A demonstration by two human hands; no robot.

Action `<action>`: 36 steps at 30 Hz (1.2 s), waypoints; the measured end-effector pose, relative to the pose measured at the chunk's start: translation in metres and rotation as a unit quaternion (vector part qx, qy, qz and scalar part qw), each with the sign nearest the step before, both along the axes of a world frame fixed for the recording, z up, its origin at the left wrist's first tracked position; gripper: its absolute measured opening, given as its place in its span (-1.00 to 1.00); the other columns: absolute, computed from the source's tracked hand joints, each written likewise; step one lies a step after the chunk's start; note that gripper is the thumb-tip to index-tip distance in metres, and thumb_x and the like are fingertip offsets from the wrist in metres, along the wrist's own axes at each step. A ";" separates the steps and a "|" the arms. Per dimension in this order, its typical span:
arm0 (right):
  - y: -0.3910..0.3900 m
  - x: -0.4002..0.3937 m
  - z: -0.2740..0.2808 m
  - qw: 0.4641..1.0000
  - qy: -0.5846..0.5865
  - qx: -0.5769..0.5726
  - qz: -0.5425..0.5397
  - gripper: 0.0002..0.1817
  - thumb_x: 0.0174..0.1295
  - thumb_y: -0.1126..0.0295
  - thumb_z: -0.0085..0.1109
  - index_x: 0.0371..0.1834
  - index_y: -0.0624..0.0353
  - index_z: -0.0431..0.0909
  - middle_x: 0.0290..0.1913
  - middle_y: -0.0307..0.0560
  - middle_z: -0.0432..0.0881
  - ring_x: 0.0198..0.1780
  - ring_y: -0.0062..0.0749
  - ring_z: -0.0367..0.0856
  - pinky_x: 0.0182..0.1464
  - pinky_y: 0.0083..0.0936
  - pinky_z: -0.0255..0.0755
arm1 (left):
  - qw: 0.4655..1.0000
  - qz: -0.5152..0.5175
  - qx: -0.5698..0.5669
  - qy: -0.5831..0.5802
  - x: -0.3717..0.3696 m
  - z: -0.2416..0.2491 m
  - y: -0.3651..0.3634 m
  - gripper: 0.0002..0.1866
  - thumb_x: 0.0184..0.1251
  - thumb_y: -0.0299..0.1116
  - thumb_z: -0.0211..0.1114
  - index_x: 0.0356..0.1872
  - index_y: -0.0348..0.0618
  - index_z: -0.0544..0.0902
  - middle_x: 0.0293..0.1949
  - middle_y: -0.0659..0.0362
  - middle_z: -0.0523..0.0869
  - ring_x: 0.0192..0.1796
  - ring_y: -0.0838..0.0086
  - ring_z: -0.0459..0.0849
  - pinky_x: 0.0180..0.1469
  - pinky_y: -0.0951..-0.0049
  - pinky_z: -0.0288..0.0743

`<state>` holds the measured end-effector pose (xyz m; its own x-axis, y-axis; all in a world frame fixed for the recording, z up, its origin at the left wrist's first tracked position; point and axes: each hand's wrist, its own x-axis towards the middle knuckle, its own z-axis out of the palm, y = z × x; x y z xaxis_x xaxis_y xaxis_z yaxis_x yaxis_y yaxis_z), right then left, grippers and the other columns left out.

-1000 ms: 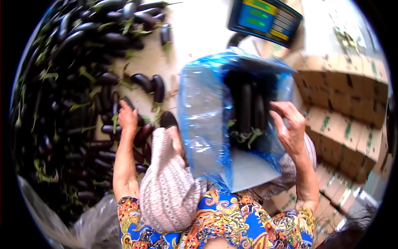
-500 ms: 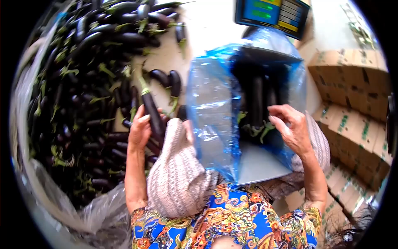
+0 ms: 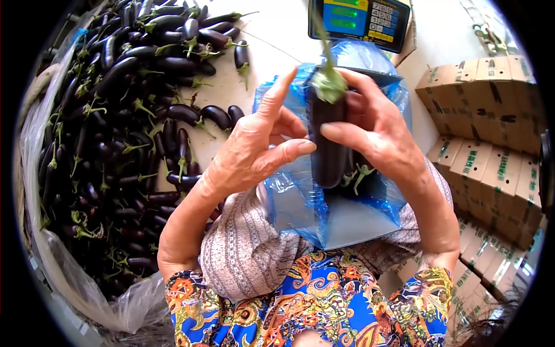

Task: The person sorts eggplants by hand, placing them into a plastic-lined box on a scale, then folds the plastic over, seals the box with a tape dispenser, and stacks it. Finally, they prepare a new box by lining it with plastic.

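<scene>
Upright over the box hangs a dark purple eggplant (image 3: 328, 159), its green stem pointing away from me. My right hand (image 3: 384, 127) grips its upper part, thumb across the front and fingers round the far side. On the other side my left hand (image 3: 251, 141) is open, thumb and forefinger spread, with the thumb tip right at the eggplant's skin. Below them stands a box (image 3: 361, 222) lined with blue plastic film (image 3: 289, 205). More eggplants lie inside it, mostly hidden, with green stems (image 3: 362, 178) showing toward me.
A large heap of eggplants (image 3: 121, 168) fills the left side, edged by clear plastic sheeting (image 3: 81, 277). Several loose ones (image 3: 217, 117) lie on the pale table (image 3: 272, 34). Behind the box is a scale display (image 3: 361, 20). Stacked cardboard boxes (image 3: 491, 168) stand at the right.
The eggplant has gone from my left hand by the heap to my right hand above the box. My left hand has moved right and spread its fingers; my right hand has risen out of the box.
</scene>
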<state>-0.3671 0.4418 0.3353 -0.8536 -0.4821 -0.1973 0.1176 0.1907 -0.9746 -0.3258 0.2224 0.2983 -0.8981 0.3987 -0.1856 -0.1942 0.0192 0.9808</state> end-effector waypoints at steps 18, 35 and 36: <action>0.035 0.060 -0.089 0.886 0.167 0.403 0.153 -0.62 0.20 0.32 0.27 0.01 0.23 0.43 -0.33 0.24 0.66 -0.27 0.29 0.62 -0.25 0.02 0.49 | 0.930 0.303 -0.128 -0.167 0.116 -0.202 -0.104 -0.62 0.35 -0.41 0.23 0.16 -0.28 0.61 -0.22 0.06 0.78 -0.25 0.50 0.71 -0.16 0.48 0.61; 0.042 0.048 -0.079 0.939 0.044 0.306 0.148 -0.62 0.23 0.34 0.24 0.04 0.28 0.44 -0.07 0.19 0.55 -0.02 0.16 0.56 0.04 -0.18 0.48 | 0.731 0.538 -0.393 -0.147 -0.012 -0.384 -0.191 -0.36 0.02 -0.14 0.58 0.00 -0.41 0.56 -0.03 -0.15 0.68 0.07 -0.05 0.64 0.18 0.09 0.48; 0.048 0.045 -0.077 0.958 -0.009 0.263 0.114 -0.61 0.24 0.33 0.23 0.06 0.28 0.43 -0.07 0.18 0.58 -0.03 0.12 0.58 0.05 -0.23 0.48 | 0.740 0.560 -0.341 -0.153 -0.012 -0.384 -0.190 -0.42 0.07 -0.19 0.57 -0.02 -0.40 0.56 -0.06 -0.09 0.69 0.03 0.03 0.67 0.12 0.12 0.53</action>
